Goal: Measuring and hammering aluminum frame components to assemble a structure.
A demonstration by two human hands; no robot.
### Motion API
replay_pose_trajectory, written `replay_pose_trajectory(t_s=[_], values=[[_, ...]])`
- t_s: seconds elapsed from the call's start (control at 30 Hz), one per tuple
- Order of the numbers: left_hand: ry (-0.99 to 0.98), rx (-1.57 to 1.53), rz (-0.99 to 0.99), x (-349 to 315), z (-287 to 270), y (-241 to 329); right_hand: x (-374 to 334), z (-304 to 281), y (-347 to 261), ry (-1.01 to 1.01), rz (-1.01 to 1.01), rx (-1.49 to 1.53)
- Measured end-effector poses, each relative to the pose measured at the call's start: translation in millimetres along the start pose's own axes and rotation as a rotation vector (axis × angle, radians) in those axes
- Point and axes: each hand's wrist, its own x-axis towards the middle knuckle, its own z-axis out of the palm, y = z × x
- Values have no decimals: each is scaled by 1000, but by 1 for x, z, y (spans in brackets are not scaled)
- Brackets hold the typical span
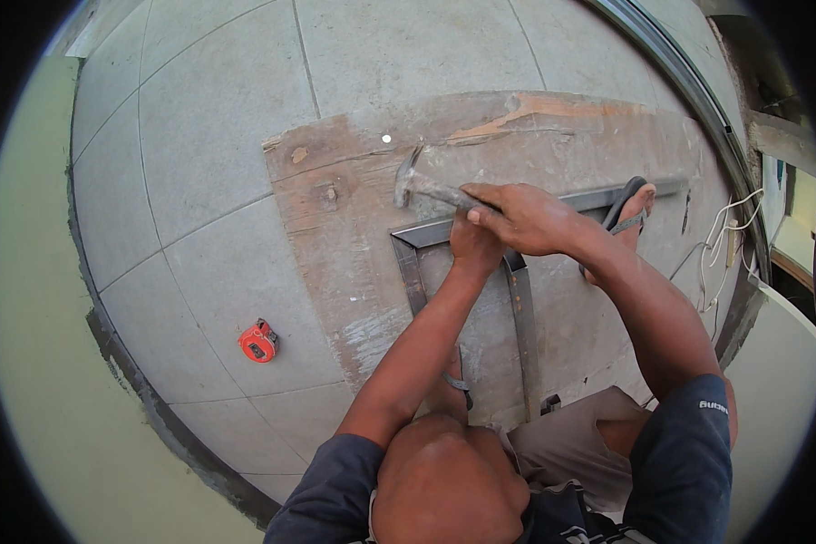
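Note:
My right hand [533, 218] is closed around the handle of a claw hammer [432, 188]. The hammer's worn metal head is out to the left, above the wooden board. Just below, my left hand [477, 241] grips the upper bar of a dark metal tube frame [419, 234], near its mitred left corner. Part of the left hand's fingers is hidden behind the right hand. Two legs of the frame run toward me from that bar, one of them rusty. A sandalled foot [633, 214] rests by the bar's right part.
The frame lies on a worn wooden board [322, 227] over grey floor tiles [218, 118]. A red tape measure [259, 341] sits on the tiles at left. White cables [723, 238] trail at right, beside a dark metal track [698, 77]. A pale green wall [27, 299] borders the left.

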Motion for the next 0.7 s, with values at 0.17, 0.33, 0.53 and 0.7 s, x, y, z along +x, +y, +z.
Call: replay_pose_trajectory(t_s=[0.17,0.33,0.53,0.7], values=[[67,97,52,9,-2,-16,-10,-5,-11,17,25,22],[-1,-308,-189,10,-10,-5,-6,-2,-10,8,-56,5],[-21,-41,-106,12,-8,-1,8,-11,-40,-255,16,-108],[236,-341,-142,-1,13,-14,21,-10,-36,-276,-53,-53]])
